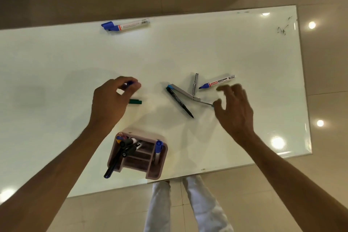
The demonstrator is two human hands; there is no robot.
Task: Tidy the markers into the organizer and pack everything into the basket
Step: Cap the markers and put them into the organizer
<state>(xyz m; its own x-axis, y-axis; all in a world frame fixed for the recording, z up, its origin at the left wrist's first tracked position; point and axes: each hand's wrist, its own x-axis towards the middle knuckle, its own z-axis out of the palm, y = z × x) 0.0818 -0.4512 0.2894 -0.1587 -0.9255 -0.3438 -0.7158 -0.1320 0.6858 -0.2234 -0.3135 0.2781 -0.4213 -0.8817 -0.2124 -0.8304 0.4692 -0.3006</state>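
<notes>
Our left grip (114, 94) pinches a blue marker (129, 83) for transfer to the organizer (150, 172) below it; our right grip (233, 103) hovers released beside the silver pen (202, 100).

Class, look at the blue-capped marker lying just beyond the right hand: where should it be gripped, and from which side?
Grip the blue-capped marker at mid-barrel, from above, fingers across its width. It lies flat on the table, clear all round, and the right hand hovers open just beside it.
</notes>
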